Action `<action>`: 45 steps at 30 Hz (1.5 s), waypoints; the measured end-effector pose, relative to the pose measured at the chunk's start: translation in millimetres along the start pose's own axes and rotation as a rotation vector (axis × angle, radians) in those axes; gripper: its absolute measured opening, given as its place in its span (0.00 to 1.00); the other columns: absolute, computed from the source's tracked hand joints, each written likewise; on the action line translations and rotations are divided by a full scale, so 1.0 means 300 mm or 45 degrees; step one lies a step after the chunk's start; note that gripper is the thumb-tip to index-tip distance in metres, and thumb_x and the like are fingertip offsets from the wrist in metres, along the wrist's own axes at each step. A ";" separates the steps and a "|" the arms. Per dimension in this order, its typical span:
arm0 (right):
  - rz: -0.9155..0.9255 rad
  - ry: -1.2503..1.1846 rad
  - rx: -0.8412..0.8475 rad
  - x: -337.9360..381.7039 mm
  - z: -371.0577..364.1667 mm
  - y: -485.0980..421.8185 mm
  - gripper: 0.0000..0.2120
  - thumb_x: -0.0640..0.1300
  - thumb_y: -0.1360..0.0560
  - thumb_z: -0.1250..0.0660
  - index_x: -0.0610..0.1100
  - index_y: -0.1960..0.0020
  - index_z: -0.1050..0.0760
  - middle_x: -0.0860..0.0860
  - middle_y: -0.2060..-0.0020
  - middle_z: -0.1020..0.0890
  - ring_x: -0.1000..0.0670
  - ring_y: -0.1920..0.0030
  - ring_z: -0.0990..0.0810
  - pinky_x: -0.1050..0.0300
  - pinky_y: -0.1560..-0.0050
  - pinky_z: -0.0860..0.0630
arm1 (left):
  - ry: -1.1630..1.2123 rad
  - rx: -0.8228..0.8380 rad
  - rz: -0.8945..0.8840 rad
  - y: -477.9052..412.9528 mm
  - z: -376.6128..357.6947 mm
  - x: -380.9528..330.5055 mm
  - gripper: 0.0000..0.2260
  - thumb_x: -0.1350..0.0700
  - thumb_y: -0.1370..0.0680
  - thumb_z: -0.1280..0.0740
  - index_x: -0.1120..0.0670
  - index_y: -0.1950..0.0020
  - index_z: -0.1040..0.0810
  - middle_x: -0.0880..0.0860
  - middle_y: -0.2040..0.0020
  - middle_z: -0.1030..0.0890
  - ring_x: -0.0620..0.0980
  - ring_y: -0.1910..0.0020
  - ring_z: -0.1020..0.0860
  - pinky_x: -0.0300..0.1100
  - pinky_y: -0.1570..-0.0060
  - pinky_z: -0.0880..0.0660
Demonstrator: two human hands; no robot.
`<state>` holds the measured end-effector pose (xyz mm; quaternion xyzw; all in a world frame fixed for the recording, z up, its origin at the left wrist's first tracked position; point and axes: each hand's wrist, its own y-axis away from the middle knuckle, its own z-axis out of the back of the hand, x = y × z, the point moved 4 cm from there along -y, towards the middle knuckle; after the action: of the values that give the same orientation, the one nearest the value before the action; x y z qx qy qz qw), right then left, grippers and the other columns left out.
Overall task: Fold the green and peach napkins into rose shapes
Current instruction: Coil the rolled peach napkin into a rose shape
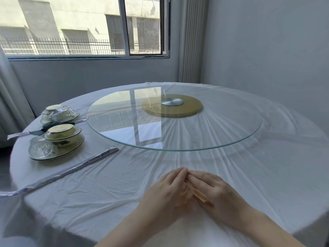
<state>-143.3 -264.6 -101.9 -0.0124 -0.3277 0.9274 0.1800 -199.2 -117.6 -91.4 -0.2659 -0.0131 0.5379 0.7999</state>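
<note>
My left hand (167,191) and my right hand (211,189) meet at the near edge of the round table, fingertips touching. Between them they hold the peach napkin (200,195), of which only a narrow folded strip shows between the palms. Most of it is hidden by my fingers. A dark green napkin (50,124), rolled into a spiral rose shape, lies at the far left between two wrapped place settings.
A glass turntable (231,136) on a yellow base (192,106) fills the table's middle. Two plastic-wrapped dish sets (57,141) (59,113) stand at left. Wrapped chopsticks (71,170) lie diagonally at front left. A white plastic cover (106,184) drapes the table.
</note>
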 end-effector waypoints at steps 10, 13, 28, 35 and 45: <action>-0.450 -0.472 -0.101 -0.009 0.029 -0.054 0.15 0.49 0.28 0.30 0.56 0.42 0.24 0.65 0.51 0.19 0.64 0.49 0.21 0.69 0.50 0.26 | 0.229 0.096 0.215 -0.022 -0.025 0.056 0.38 0.53 0.29 0.29 0.53 0.24 0.46 0.48 0.26 0.40 0.48 0.31 0.35 0.35 0.38 0.37; -0.690 -0.690 0.016 -0.036 0.026 -0.085 0.11 0.42 0.29 0.27 0.55 0.49 0.19 0.60 0.58 0.16 0.61 0.57 0.19 0.65 0.55 0.24 | 0.371 -0.006 0.294 -0.036 0.014 0.071 0.33 0.54 0.28 0.29 0.50 0.27 0.40 0.45 0.33 0.35 0.44 0.38 0.29 0.32 0.46 0.34; -1.183 -0.499 0.260 -0.119 -0.074 -0.157 0.10 0.46 0.36 0.26 0.40 0.66 0.24 0.50 0.71 0.21 0.52 0.66 0.22 0.57 0.65 0.29 | 0.085 0.059 0.784 -0.092 0.094 0.165 0.19 0.39 0.24 0.39 0.53 0.46 0.24 0.51 0.49 0.19 0.52 0.49 0.21 0.45 0.53 0.26; -1.213 -0.558 0.203 -0.112 -0.059 -0.142 0.11 0.50 0.34 0.30 0.41 0.63 0.24 0.54 0.75 0.23 0.54 0.70 0.25 0.59 0.67 0.29 | -0.357 -0.097 0.150 -0.090 0.069 0.040 0.24 0.37 0.27 0.51 0.49 0.56 0.21 0.46 0.56 0.19 0.50 0.55 0.22 0.42 0.48 0.38; -1.169 -0.392 0.108 -0.121 -0.053 -0.160 0.10 0.50 0.29 0.30 0.44 0.63 0.20 0.52 0.66 0.18 0.53 0.61 0.20 0.58 0.59 0.26 | -0.534 -0.006 0.173 -0.096 0.004 0.063 0.17 0.35 0.33 0.42 0.47 0.60 0.27 0.44 0.68 0.27 0.47 0.61 0.23 0.49 0.46 0.42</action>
<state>-91.5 -232.8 -88.4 0.2782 -0.2842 0.7558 0.5202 -167.2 -108.8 -82.8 -0.1503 -0.1626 0.6340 0.7410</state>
